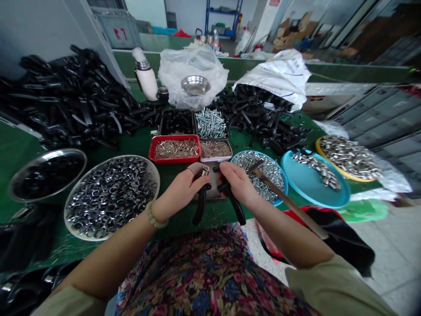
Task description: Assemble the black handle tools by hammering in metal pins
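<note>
My left hand [188, 185] is closed around a black curved handle [201, 208], its lower end hanging below the fingers. A small metal coil spring [205, 170] stands up by the left thumb. In my right hand [237, 182] is a second black handle [237, 207], pointing down toward my lap. The two handles are apart, above a grey metal plate [214, 186] at the table's near edge. Just beyond my hands are a red tray [150, 151] of small copper-coloured pins and a pale tray [215, 159] of tiny rivet-like pieces.
A hammer [283, 195] rests across a blue basin [285, 186] of small metal parts, right of me. Left stands a wide bowl [67, 210] of shiny rings. Black handles [82, 96] are heaped behind it. Farther back are screws [210, 123] and a flask [148, 81].
</note>
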Motion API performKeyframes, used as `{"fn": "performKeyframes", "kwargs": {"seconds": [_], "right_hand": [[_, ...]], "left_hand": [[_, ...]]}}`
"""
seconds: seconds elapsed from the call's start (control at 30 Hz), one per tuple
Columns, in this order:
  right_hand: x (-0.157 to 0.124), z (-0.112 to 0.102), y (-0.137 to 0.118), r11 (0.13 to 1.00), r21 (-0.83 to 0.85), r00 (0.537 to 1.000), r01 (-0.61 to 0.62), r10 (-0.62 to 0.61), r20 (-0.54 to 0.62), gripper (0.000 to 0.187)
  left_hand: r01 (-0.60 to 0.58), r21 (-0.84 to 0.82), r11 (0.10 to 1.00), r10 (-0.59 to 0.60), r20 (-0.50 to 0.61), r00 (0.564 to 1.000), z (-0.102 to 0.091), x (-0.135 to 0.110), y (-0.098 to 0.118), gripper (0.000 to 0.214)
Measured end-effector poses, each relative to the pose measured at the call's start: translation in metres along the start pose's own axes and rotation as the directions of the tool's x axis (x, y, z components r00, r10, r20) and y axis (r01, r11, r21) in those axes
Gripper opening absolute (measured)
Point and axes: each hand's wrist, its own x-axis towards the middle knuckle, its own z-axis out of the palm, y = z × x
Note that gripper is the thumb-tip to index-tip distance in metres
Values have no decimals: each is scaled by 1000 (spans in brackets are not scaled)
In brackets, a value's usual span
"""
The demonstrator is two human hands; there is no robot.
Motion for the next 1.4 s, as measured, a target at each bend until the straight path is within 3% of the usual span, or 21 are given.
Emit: {"fn": "performKeyframes", "kwargs": {"seconds": [0.2,0.33,0.4,0.5,0.6,0.7,0.77,0.83,0.9,0.97,1.0,1.07,1.17,1.23,1.3,1.4], "right_hand": [[1,4,-9,993,-116,999,2,3,42,44],[2,10,-12,958,-280,996,62,-41,80,43],[0,18,-9,963,-261,997,75,-66,43,42],[-5,33,1,985,-147,989,90,-106,-106,42],[-5,39,15,987,-103,973,127,-144,-182,42],[19,29,24,978,-127,984,167,-174,-45,48],[51,16,26,937,-260,973,232,-221,71,55],[92,9,24,783,-542,951,306,-271,147,51],[131,11,22,458,-823,936,336,-257,240,35],[161,22,22,146,-920,924,363,-185,335,25],[172,28,23,52,-922,916,383,-149,372,24],[185,40,26,-25,-909,903,417,-108,417,21],[193,46,30,-36,-892,886,451,-101,452,20],[194,44,30,-40,-887,879,461,-117,462,21],[193,38,27,-11,-895,885,446,-146,443,21],[179,24,23,183,-900,909,396,-215,357,20]], "left_hand": [[-57,183,982,55,14,998,-3,-7,4,24],[-28,352,936,8,60,998,-4,-10,3,27],[-18,315,949,6,41,999,0,-11,2,28],[-10,189,982,16,-31,999,9,-11,1,31],[9,178,984,-1,-42,999,8,-11,-1,32],[16,195,981,-15,-3,1000,-11,-14,-4,28],[-7,198,980,10,-15,1000,-26,-19,-8,32],[-42,275,960,67,-80,995,-30,-23,-14,34],[-74,440,895,118,-74,990,-19,-26,-23,28],[-146,596,790,141,54,988,3,-27,-32,29],[-194,641,742,142,133,981,14,-27,-37,33],[-290,667,686,155,256,954,28,-23,-44,36],[-315,642,699,171,278,945,11,0,-54,29],[-189,670,718,140,128,982,-21,30,-64,25],[32,739,672,60,-98,993,-52,65,-77,26],[62,781,621,-41,-48,998,-75,105,-97,30]]}}
